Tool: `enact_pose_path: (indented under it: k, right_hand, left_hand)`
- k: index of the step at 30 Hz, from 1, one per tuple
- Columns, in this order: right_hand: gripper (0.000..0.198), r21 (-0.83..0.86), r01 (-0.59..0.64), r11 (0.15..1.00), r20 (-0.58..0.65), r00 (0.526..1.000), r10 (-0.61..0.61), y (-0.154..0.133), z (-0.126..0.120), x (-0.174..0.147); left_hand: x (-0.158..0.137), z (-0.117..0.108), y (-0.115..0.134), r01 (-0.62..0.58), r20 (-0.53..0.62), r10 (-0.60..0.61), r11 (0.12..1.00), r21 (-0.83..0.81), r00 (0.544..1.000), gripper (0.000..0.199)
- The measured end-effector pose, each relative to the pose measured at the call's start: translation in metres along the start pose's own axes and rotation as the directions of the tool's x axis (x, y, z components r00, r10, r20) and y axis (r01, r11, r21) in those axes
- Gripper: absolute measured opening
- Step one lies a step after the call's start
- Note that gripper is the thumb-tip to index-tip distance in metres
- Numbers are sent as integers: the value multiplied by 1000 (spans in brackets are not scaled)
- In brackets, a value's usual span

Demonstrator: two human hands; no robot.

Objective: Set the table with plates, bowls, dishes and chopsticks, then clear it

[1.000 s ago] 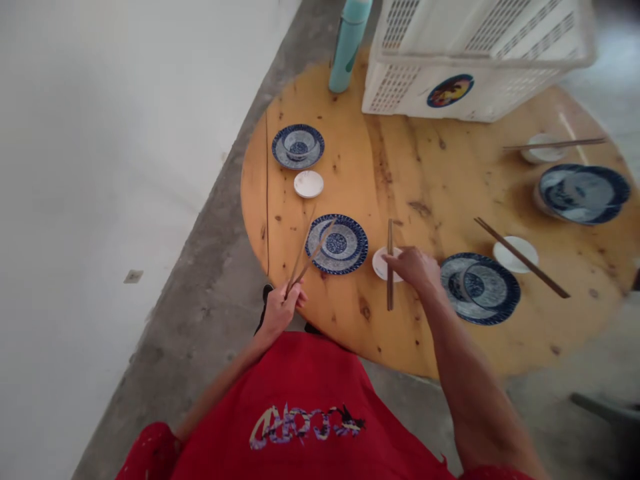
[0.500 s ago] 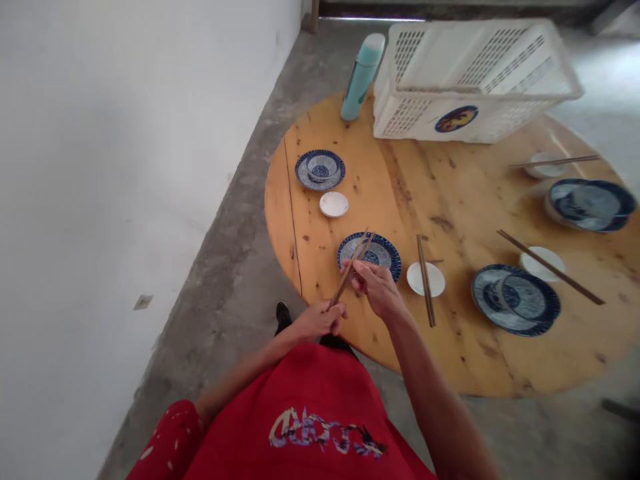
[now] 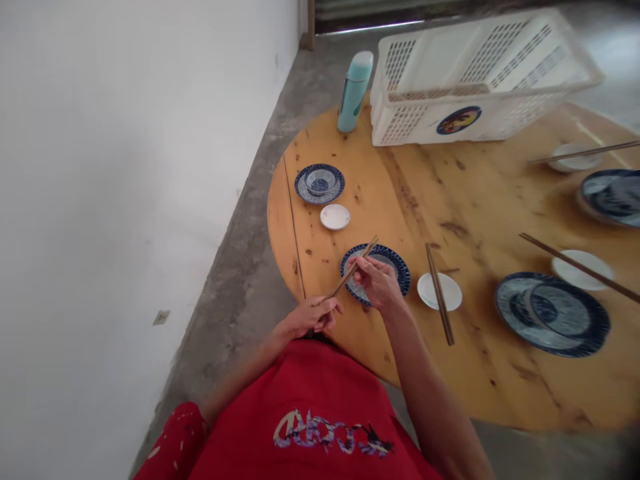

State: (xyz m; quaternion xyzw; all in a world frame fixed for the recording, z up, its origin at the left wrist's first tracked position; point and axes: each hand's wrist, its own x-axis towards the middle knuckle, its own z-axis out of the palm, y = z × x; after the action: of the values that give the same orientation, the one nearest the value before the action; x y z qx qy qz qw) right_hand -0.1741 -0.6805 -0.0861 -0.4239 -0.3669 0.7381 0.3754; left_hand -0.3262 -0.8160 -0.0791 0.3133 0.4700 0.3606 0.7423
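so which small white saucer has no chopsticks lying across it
The small white saucer at the far left, beside the blue patterned bowl-and-plate set. It lies bare; the other saucers each carry a pair of brown chopsticks.

No legible text is found. Stylised lettering is printed on the red shirt (image 3: 320, 413), possibly a logo, unreadable. A round sticker (image 3: 459, 120) is seen on the white crate (image 3: 480, 80), blurred.
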Motion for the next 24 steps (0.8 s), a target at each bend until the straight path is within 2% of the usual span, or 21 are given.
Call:
enact_pose_path:
  k: [2, 4, 9, 13, 16, 18, 20, 24]
  right_hand:
    - [42, 18, 2, 1000, -2, 1000, -2, -1, -1, 7]
    - [42, 31, 6, 999, -3, 1000, -6, -3, -3, 13]
    - [39, 35, 27, 999, -50, 998, -25, -7, -7, 26]
    - [38, 35, 44, 998, -126, 991, -39, -5, -5, 40]
    - [38, 20, 58, 998, -213, 976, -53, 0, 4, 56]
    - [38, 27, 59, 998, -298, 953, -48, 2, 12, 68]
    - [36, 42, 71, 997, -394, 918, -49, 3, 21, 79]
    - [31, 16, 130, 991, -527, 844, -102, 0, 39, 98]
  left_hand:
    - [3, 0, 2, -29, -62, 31, 999, 33, 998, 57]
    - [8, 0, 4, -26, -71, 31, 998, 63, 997, 59]
    - [20, -7, 13, 20, 18, -21, 997, 76, 1000, 58]
    - [34, -25, 24, 69, 87, -78, 993, 96, 993, 57]
    - [46, -46, 32, 90, 75, -97, 991, 96, 992, 58]
    - [54, -61, 36, 90, 16, -90, 996, 12, 996, 60]
    - [59, -75, 42, 69, -106, -84, 988, -137, 991, 60]
    - [71, -98, 61, -47, -313, -74, 931, -363, 947, 49]
